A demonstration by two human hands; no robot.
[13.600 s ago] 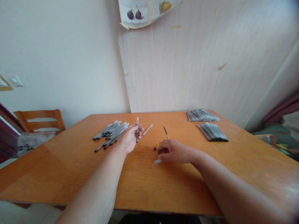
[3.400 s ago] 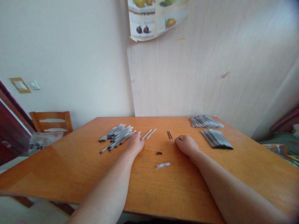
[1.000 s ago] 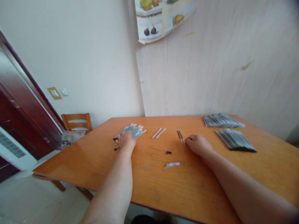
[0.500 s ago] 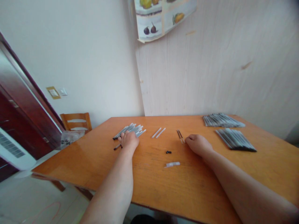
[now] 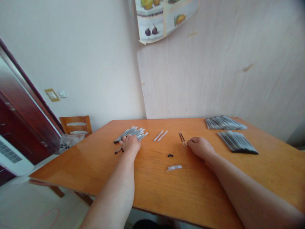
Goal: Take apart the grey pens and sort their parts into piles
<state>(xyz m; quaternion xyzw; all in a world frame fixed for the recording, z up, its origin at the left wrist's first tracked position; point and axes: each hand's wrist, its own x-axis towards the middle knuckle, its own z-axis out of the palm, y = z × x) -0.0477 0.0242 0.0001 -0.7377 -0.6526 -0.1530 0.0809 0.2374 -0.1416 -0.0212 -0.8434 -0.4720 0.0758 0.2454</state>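
Observation:
My left hand (image 5: 130, 143) rests palm down on the near end of a loose pile of grey pens (image 5: 130, 133) on the orange table (image 5: 152, 181), fingers curled onto the pens; a single pen (image 5: 118, 150) lies just left of it. My right hand (image 5: 199, 147) lies on the table as a loose fist, its fingertips beside two thin refills (image 5: 182, 139). Between the hands lie two clear barrels (image 5: 160, 135), a small black cap (image 5: 170, 155) and a clear plastic piece (image 5: 173, 167).
Two neat stacks of pens (image 5: 224, 122) (image 5: 237, 142) lie at the table's back right. A wooden chair (image 5: 75, 124) and a plastic bag (image 5: 70, 142) stand to the left by a dark red door (image 5: 21, 127). A fruit poster (image 5: 164, 16) hangs on the wall.
Over the last second my left hand has drawn back a little over the pen pile. The right hand has stayed by the refills. The view has shifted slightly.

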